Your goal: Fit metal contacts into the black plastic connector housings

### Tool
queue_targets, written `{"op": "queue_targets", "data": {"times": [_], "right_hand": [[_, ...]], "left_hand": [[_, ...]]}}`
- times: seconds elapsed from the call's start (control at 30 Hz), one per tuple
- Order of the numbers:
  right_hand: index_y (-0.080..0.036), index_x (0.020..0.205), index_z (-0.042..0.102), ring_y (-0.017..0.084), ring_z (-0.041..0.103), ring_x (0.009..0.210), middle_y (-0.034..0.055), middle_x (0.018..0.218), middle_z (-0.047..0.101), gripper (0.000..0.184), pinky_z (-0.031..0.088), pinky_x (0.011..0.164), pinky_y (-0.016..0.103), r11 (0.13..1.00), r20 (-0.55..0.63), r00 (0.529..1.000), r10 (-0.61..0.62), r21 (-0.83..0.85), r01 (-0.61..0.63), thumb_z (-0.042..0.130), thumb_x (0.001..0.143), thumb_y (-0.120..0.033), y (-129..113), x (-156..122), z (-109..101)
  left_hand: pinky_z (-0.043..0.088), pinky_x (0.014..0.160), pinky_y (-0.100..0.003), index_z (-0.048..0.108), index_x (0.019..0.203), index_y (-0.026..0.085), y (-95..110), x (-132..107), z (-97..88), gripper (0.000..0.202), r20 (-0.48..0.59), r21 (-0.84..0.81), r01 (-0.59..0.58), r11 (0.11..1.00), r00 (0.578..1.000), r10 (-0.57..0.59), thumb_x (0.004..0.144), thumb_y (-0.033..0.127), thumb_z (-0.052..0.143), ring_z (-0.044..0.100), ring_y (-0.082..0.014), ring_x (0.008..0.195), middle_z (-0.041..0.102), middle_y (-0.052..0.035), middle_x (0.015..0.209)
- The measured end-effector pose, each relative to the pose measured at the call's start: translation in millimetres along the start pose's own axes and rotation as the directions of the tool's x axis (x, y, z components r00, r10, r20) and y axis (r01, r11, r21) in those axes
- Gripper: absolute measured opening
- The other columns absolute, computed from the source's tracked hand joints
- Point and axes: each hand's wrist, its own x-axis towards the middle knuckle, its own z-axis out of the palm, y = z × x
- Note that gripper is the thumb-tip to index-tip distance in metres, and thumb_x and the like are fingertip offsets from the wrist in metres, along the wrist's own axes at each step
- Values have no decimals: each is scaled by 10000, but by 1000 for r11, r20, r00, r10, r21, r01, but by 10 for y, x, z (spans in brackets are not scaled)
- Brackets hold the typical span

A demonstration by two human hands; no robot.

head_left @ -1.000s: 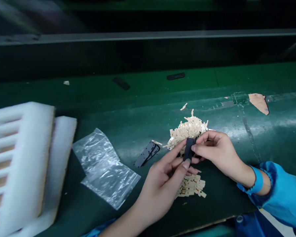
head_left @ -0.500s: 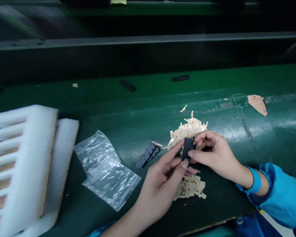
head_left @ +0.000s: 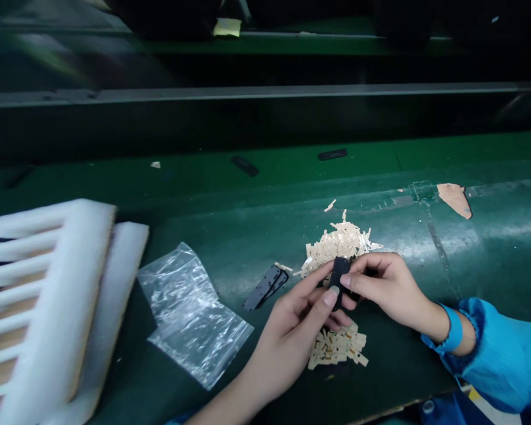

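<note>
A small black oblong plastic plate (head_left: 338,277) is held between my two hands, tilted a little to the right. My left hand (head_left: 298,319) grips it with thumb in front and fingers behind. My right hand (head_left: 387,286) pinches its right side between thumb and forefinger; a thin edge beside the fingertips is too small to name. Beyond the hands lies a heap of small cream-coloured strips (head_left: 336,243). Nearer to me, below my left fingers, is a second pile of flat cream pieces (head_left: 340,348) with small coloured marks. Several like black plates (head_left: 265,287) lie stacked left of my hands.
A clear plastic bag (head_left: 194,313) lies flat on the green table (head_left: 491,254). White slotted foam trays (head_left: 77,277) stand at the left. Two dark oblong pieces (head_left: 245,166) rest far back, and a tan scrap (head_left: 455,200) lies at the right.
The view has shifted, so the whole table sits slightly lower in the picture. Both hands still hold the black plate, and the right fingers have closed in nearer its upper right side.
</note>
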Motion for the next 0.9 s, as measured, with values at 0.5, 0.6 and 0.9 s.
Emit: {"op": "queue_targets", "data": {"times": [0.5,0.6,0.9], "right_hand": [[-205,699,702,121,505,562,-18,645,631,384,418,544,268,966,19,994,-109,-234,111,871,775,-541,29,35,-105],[-199,696,682,128,521,597,-13,668,636,374,421,568,276,959,42,992,-118,-256,125,884,771,-505,57,46,-142],[-220,910,746,136,584,670,19,872,673,322,485,559,254,915,-2,981,-194,-360,180,931,712,-394,-122,34,-262]], "left_hand": [[529,489,-200,726,1362,182,16,63,-4,482,201,-277,140,951,976,-85,937,404,775,627,-107,481,719,-28,663],[517,468,-191,737,1347,176,19,94,-13,495,226,-269,143,952,971,-82,917,413,796,602,-99,458,700,-19,642],[454,421,-182,702,1393,162,78,111,-48,516,268,-287,228,931,952,-151,926,372,767,485,-70,389,656,5,596]]}}
